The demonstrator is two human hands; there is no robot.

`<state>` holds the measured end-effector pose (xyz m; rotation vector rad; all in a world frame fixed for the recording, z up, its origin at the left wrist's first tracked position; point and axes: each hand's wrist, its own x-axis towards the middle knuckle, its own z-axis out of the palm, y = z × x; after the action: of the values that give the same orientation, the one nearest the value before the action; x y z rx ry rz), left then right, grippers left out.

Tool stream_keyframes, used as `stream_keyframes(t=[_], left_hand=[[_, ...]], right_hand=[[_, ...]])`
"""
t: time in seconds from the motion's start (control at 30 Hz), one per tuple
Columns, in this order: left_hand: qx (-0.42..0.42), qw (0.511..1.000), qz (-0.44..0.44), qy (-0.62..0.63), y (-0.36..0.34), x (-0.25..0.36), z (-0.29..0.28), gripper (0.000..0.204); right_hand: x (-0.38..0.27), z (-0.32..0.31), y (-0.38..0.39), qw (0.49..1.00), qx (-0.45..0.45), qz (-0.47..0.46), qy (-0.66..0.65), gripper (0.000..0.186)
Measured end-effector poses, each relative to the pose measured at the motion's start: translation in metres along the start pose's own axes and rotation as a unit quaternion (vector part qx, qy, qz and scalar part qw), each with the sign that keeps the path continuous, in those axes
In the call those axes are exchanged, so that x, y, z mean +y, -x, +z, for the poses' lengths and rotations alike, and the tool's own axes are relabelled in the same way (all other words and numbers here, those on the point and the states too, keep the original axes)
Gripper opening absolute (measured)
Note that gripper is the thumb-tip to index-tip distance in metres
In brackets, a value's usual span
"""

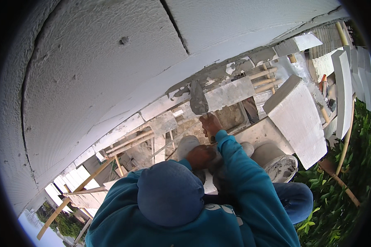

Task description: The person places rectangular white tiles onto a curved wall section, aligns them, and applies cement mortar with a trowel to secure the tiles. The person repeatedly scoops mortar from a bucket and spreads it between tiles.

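We see the trowel (198,101) in the right hand (210,124), whose fingers are curled around its handle; the grey blade reaches away from the knuckles, beyond the hand and slightly to its left. Whether the blade touches the mortar (218,74) farther out, or only passes above it, we cannot tell. The left hand (200,156) sits just nearer the body than the right and a little to its left; its fingers look bent, but we cannot tell whether they hold anything.

We judge the trowel light enough for one hand, with a stiff blade and most of its awkwardness out front (wet mortar, if there is any on it, would add to that). The handle is the place to hold it, close to the blade end, where the right hand already sits; that should let the wrist steer the tilt. The blade's coated face would probably be slick and gritty, so we would leave it alone. We would expect knocks to chip the block (297,123) to the right of the hand sooner than hurt the trowel. Nearer the body and right of that hand, the bucket (280,168) shows grey residue inside.
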<state>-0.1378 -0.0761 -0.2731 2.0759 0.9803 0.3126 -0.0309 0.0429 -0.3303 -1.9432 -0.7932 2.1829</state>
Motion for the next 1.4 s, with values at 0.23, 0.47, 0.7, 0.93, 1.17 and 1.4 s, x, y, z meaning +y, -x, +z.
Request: stream_keyframes(t=[0.23,0.47,0.7,0.93,1.17,1.4], left_hand=[[-0.032,0.999,-0.018,0.004,-0.005,0.006,-0.004,0.026],[-0.072,0.997,-0.011,-0.016,-0.002,0.002,-0.001,0.027],[-0.076,0.997,-0.011,-0.021,-0.002,0.004,-0.004,0.025],[-0.05,0.999,-0.013,-0.007,-0.002,0.0,0.006,0.021],[-0.056,0.998,-0.019,-0.037,0.001,0.005,0.0,0.016],[-0.04,0.999,-0.001,-0.026,-0.001,0.003,0.005,0.016]], right_hand=[[0.007,-0.029,-0.022,0.991,0.083,0.013,-0.105,0.022],[-0.01,-0.012,0.002,0.993,-0.059,0.073,0.074,0.021],[-0.023,-0.036,-0.002,0.955,-0.112,-0.023,0.275,0.022],[0.005,-0.038,-0.069,0.749,-0.002,-0.306,0.588,0.04],[-0.019,-0.098,-0.057,0.71,0.004,-0.183,0.68,0.043],[-0.03,-0.097,-0.046,0.798,-0.031,-0.159,0.581,0.045]])
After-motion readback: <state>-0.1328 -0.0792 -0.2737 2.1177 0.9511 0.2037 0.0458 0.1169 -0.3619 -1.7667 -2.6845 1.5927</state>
